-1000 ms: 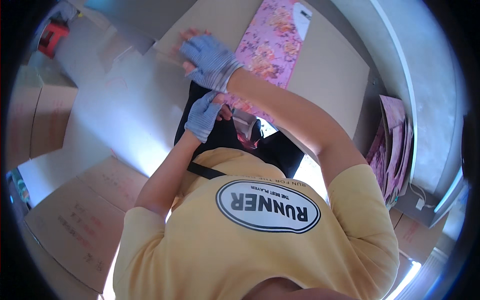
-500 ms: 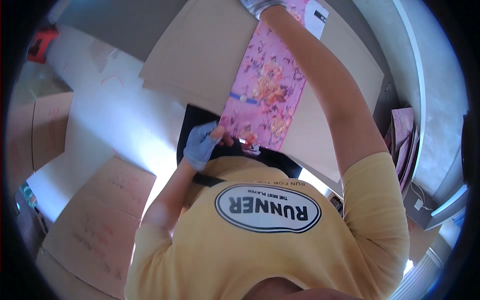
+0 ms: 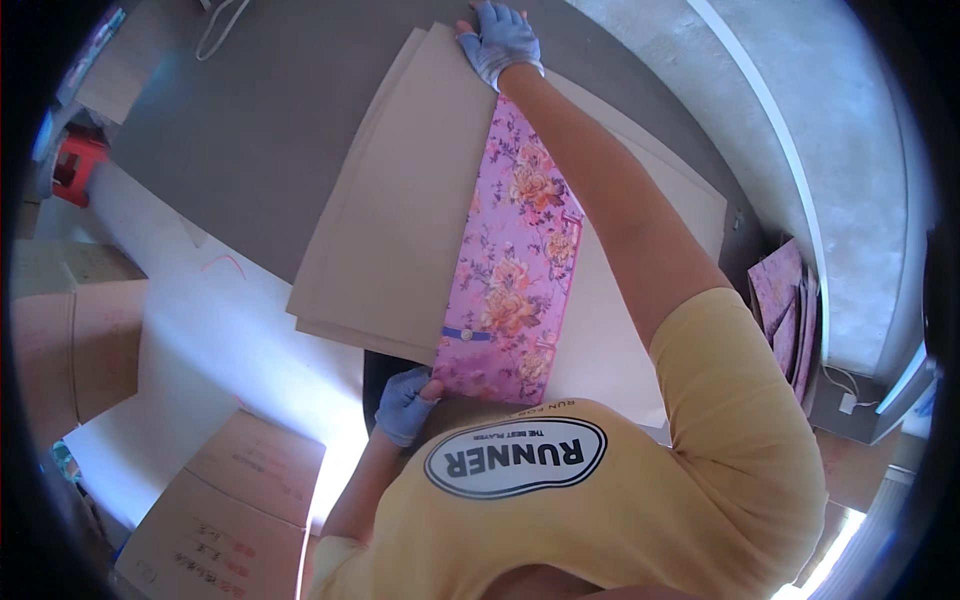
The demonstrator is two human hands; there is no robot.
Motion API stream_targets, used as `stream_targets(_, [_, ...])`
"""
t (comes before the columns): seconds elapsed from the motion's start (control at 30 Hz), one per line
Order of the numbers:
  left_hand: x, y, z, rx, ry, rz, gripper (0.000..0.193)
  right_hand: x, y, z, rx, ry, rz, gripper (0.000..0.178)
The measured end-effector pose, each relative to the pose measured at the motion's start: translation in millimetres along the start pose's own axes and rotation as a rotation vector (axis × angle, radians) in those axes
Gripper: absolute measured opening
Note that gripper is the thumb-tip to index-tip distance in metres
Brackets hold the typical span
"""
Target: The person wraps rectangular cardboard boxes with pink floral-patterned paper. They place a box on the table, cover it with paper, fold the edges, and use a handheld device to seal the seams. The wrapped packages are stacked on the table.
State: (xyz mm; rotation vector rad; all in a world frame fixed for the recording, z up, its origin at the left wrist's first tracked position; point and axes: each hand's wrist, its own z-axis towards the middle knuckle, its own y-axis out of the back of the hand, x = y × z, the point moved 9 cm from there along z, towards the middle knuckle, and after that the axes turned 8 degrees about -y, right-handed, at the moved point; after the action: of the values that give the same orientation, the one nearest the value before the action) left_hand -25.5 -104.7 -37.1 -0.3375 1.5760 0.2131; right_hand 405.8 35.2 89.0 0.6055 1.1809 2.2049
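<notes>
A long, flat pink panel (image 3: pixel 505 285) with a flower print lies lengthwise in front of me. A blue band with a round button-like spot crosses its near left part. At the near left corner my left hand (image 3: pixel 403 408), in a pale blue fingerless glove, is closed with its thumb on the panel's edge. My right arm reaches across the panel's right side. Beyond the far end my right hand (image 3: pixel 503 42), gloved alike, lies flat with its fingers apart. Beneath the panel is a stack of plain beige cardboard sheets (image 3: pixel 385 235).
The sheets rest on a grey tabletop (image 3: pixel 235 150). On the left stand cardboard boxes, one closed (image 3: pixel 105 345) and one nearer (image 3: pixel 235 500), with a red plastic stool or crate (image 3: pixel 78 168) behind. More pink-patterned panels (image 3: pixel 778 300) lean at the right by a pale wall (image 3: pixel 765 140).
My view has shifted, showing more of the far table. My left hand has come to the panel's near left corner. The white label near the panel's far end is out of sight.
</notes>
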Motion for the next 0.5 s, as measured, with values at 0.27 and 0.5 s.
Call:
stream_targets(0.27, [-55, 4, -1, -0.073, -0.182, 0.629, 0.023, 56, 65, -81, -0.064, 0.208, 0.147, 0.023])
stream_targets(0.5, [-40, 23, -6, 0.267, -0.320, 1.028, 0.026, 161, 185, -316, 0.092, 0.284, 0.809, 0.027])
